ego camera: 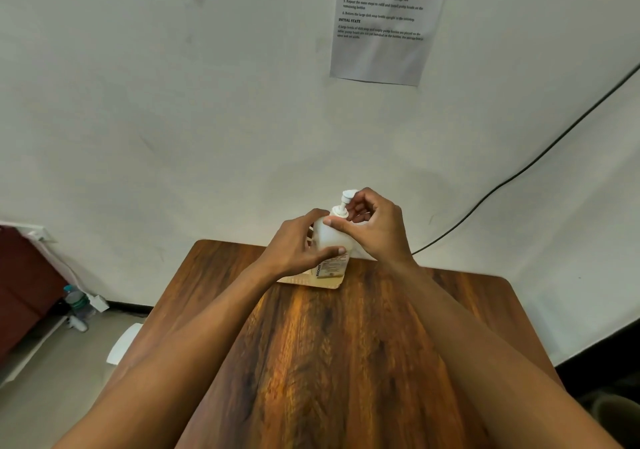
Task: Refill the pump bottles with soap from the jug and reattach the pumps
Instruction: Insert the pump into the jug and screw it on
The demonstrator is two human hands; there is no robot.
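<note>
Now, far to the left, a small water bottle (74, 298) sits on the floor beside the worktop (346, 362). It is not part of the job.

Next comes the left hand (298, 244). Its fingers and thumb are wrapped round the side of the white pump bottle (329, 237) and hold it firm. The bottle is at the far edge of the worktop, close to the wall. It seems to stand on a pale mat (332, 285), though the hands hide part of its base.

On top of the bottle is the white pump (346, 199), poking straight up. The right hand (374, 227) is curled round it, with the thumb pressed by the ring at the neck and the fingers bent near the stem.

Up on the wall hangs a sheet of paper (384, 22) with printed steps. A black cable (519, 171) runs down the wall on the right.

I think the step is twisting the pump at the neck while the other hand keeps the bottle from turning. I cannot tell if it is going on or coming off, and the bottle is not see-through, so I cannot see any soap. No jug is in view.

The next move needs a steady left hand and a small, straight twist from the right, so the ring does not go on crooked and the bottle does not tip.
</note>
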